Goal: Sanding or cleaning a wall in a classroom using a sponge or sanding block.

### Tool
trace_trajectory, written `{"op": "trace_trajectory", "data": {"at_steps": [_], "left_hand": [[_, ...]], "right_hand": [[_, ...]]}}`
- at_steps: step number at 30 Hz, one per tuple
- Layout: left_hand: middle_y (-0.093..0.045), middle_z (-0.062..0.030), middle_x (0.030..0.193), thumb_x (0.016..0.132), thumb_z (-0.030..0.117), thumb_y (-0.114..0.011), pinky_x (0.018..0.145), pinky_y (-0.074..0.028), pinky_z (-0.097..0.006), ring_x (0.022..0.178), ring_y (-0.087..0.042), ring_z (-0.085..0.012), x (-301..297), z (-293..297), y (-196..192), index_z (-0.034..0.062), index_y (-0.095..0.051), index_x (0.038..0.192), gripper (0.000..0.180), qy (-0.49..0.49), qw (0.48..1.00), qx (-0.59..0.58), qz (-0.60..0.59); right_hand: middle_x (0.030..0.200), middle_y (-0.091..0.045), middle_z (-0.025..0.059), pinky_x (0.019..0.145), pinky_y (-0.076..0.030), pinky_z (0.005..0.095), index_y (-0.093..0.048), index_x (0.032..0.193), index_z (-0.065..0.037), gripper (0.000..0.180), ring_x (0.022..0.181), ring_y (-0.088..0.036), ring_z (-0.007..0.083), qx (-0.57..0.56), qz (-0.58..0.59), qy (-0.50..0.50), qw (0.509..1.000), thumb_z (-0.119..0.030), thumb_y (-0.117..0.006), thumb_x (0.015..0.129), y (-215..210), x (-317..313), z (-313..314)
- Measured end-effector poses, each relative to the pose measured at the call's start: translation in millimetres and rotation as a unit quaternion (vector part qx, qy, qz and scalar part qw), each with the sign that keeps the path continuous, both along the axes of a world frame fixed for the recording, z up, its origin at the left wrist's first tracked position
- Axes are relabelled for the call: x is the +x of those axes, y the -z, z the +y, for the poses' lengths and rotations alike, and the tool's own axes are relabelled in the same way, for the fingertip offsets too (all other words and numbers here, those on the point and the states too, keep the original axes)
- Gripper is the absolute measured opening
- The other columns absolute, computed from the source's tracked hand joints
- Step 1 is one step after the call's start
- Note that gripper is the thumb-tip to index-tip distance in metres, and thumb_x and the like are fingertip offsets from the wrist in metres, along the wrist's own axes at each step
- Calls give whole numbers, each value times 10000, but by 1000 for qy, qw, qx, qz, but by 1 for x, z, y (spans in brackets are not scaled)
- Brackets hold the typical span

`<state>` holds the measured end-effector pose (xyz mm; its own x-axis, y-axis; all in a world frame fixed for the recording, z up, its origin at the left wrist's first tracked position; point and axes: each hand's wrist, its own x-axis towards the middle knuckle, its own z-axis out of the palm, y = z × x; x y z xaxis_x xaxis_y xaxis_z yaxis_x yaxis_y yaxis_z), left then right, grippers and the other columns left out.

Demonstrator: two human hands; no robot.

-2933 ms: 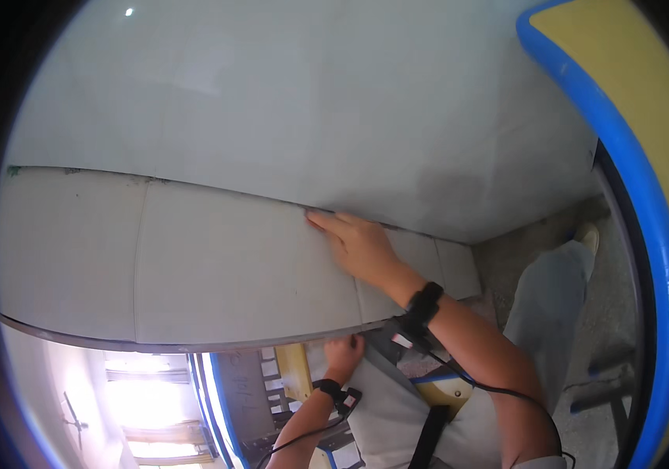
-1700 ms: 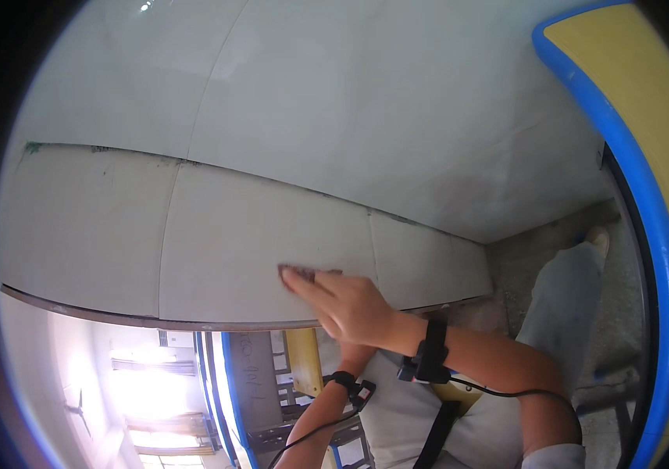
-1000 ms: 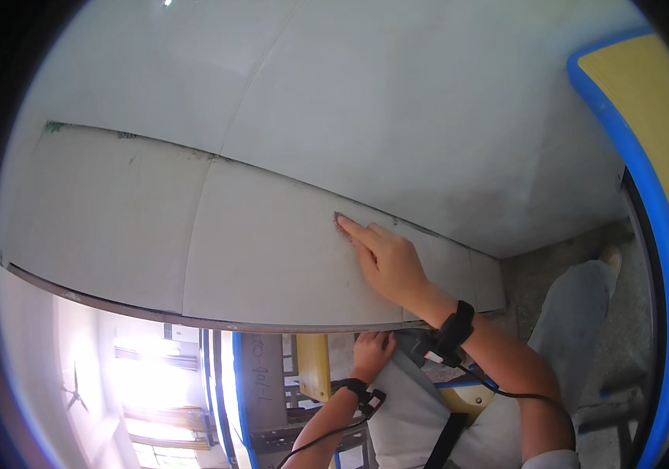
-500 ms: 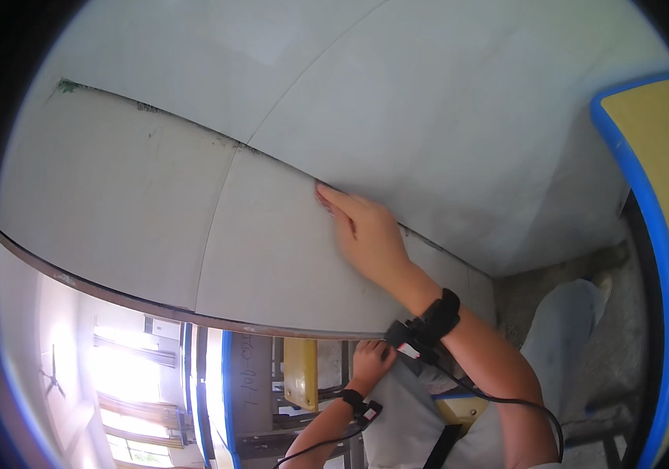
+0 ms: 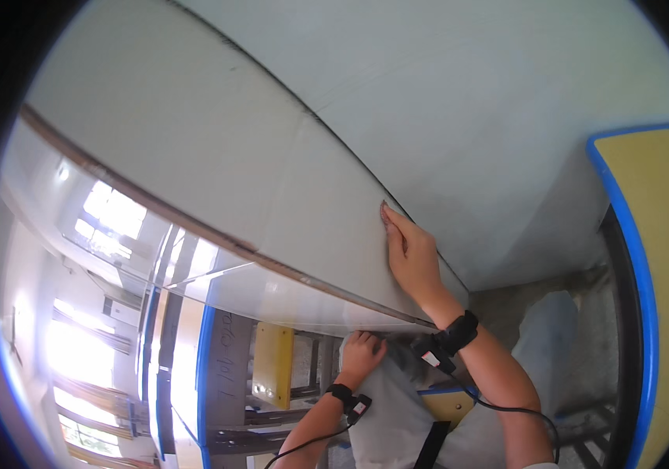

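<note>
My right hand [image 5: 414,262] reaches up to a pale, smooth tile-like band [image 5: 217,148]. Its fingers are pressed together, with the fingertips on the band just beside a dark seam [image 5: 303,108]. Whatever they pinch, if anything, is too small to make out. Along the seam the band meets a larger pale surface [image 5: 475,117]. My left hand [image 5: 362,358] lies on my trouser leg near the knee, holding nothing, its fingers slightly bent and apart. Both wrists wear a black strap with a small cabled box.
A yellow tabletop [image 5: 666,250] with a blue rim stands at the right. A brown edge [image 5: 155,205] bounds the band at lower left. Beyond it are a yellow panel [image 5: 273,367], dark bars and bright windows [image 5: 88,352].
My view has turned, so the seam slants more steeply. My right hand is farther along the seam, toward its lower right end. My left hand stays on my leg.
</note>
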<state>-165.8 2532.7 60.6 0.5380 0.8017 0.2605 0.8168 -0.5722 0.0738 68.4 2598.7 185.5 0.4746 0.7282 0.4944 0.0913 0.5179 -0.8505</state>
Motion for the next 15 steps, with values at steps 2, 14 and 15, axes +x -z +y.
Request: {"op": "trace_trajectory", "data": {"at_steps": [2, 14, 15], "left_hand": [[-592, -93, 725, 733, 175, -670, 669, -474, -403, 782, -569, -288, -2, 1, 2, 49, -610, 642, 166, 1, 1000, -8, -18], [-641, -136, 916, 804, 200, -560, 816, -464, -430, 910, -579, -319, -73, -4, 59, 36, -654, 849, 194, -13, 973, -228, 20], [-641, -141, 936, 819, 212, -538, 822, -465, -435, 929, -579, -323, -84, -6, 60, 45, -653, 888, 214, -15, 967, -248, 59]], "right_hand": [[882, -636, 215, 686, -486, 312, -603, 1133, -12, 260, 739, -647, 282, 11, 30, 7, 999, -91, -504, 906, -4, -3, -6], [917, -645, 218, 672, -478, 292, -598, 1136, -12, 249, 718, -630, 253, -183, -24, -28, 982, -82, -493, 922, 62, 0, -29], [917, -645, 218, 672, -478, 292, -598, 1136, -12, 249, 718, -630, 253, -191, -21, -32, 981, -82, -493, 922, 66, -1, -28]]}}
